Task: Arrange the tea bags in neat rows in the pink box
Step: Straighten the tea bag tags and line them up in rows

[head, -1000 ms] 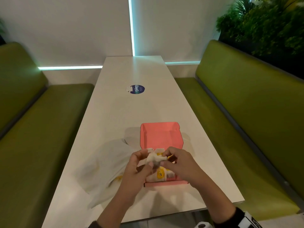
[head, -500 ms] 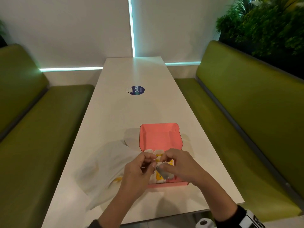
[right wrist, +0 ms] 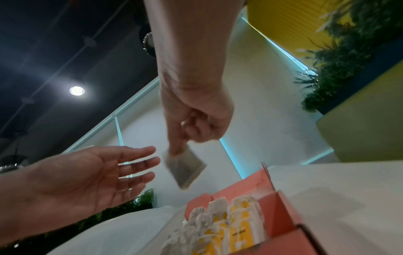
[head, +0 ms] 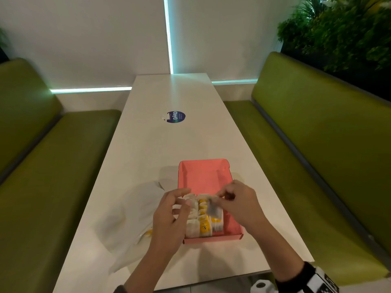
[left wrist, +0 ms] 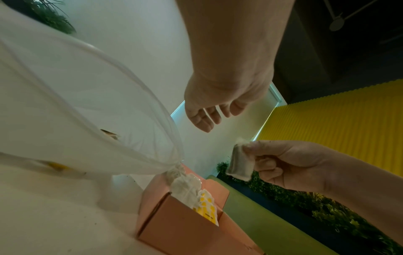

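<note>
Head view: tea bag held above pink box

Right hand (head: 237,205) pinches one tea bag (left wrist: 240,163) by its top edge over the pink box (head: 230,225); left hand (head: 171,216) hovers, fingers spread, holding nothing. Risk: the dangling bag could swing and topple the packed rows (head: 201,223) on entry.

The person has two bare forearms with no sleeves over them. The right wrist carries a black band (head: 317,278) with white block markings on it. A small white cylinder part (head: 261,286) sits beside this band. A dark edge (head: 119,289) shows at the left forearm.
</note>
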`<control>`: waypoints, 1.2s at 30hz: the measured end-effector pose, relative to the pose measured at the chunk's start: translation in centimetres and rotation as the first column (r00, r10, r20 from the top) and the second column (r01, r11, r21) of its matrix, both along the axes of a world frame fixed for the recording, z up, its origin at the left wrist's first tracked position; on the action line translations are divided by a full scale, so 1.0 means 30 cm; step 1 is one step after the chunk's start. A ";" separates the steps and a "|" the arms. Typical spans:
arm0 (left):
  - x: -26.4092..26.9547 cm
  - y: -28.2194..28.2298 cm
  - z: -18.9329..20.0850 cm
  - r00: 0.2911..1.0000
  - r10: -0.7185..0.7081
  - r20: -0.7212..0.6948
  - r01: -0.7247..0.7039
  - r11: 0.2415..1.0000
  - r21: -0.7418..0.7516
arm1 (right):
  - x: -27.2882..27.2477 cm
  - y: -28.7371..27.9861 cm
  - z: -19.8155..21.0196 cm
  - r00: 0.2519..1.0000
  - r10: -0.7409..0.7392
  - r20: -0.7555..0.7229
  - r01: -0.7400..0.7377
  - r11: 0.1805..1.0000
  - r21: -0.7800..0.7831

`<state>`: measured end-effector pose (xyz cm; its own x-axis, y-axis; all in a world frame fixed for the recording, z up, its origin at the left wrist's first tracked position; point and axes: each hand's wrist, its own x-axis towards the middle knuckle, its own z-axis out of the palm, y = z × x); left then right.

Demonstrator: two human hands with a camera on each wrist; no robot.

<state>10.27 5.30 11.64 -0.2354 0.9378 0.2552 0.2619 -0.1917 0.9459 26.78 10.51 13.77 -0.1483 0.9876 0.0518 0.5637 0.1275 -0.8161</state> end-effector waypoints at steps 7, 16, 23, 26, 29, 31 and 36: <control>0.002 0.004 0.000 0.996 -0.081 0.027 0.083 0.994 -0.072 | 0.001 -0.008 -0.006 0.973 0.097 -0.211 -0.127 0.983 -0.135; 0.005 0.009 -0.010 0.996 -0.082 0.045 0.087 0.988 -0.127 | 0.007 -0.024 -0.011 0.916 0.171 -0.363 -0.264 0.938 -0.223; -0.019 0.011 -0.022 0.996 -0.055 -0.067 0.048 0.994 -0.103 | 0.004 -0.025 -0.031 0.905 0.115 -0.410 -0.233 0.939 -0.252; -0.018 0.001 -0.015 0.987 -0.094 -0.130 0.081 0.992 -0.098 | -0.003 -0.031 -0.025 0.886 0.087 -0.455 -0.231 0.934 -0.271; -0.016 -0.006 -0.024 0.982 -0.106 -0.155 0.089 0.990 -0.114 | -0.009 -0.029 -0.024 0.869 0.030 -0.494 -0.198 0.936 -0.292; -0.013 -0.008 -0.033 0.983 -0.105 -0.148 0.087 0.989 -0.119 | -0.013 -0.030 -0.023 0.863 0.007 -0.505 -0.191 0.930 -0.315; 0.008 -0.014 -0.048 0.970 -0.183 -0.163 0.164 0.979 -0.123 | -0.028 -0.037 -0.029 0.791 -0.089 -0.606 -0.202 0.896 -0.395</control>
<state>10.52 4.87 10.19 -0.0281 0.9846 0.1726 0.3944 -0.1477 0.9070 25.94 9.40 12.89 -0.2873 0.9206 -0.2646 -0.0517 -0.2908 -0.9554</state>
